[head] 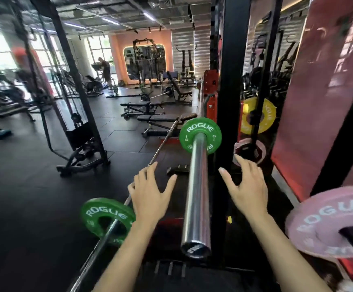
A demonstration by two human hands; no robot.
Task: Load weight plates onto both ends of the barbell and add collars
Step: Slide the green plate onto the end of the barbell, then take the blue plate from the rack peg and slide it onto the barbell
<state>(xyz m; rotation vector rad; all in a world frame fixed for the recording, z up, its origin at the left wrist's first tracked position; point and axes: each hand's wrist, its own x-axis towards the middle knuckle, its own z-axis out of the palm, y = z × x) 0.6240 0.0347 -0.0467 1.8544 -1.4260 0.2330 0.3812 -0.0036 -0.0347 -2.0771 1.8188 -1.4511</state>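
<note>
Both hands, the left hand [150,197] and right hand [247,186], hovered released, fingers spread and grasping nothing, either side of the barbell sleeve [196,186]. Beyond the fingertips sat the green plate [200,127], already slid far up the sleeve. Judging from this, the plate wanted pressing flush before a collar went on; no collar was in sight

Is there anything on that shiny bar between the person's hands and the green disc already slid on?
Nothing visible. The barbell sleeve runs bare from its near end up to the green plate. The left hand and right hand hover open on either side, touching nothing.
</note>
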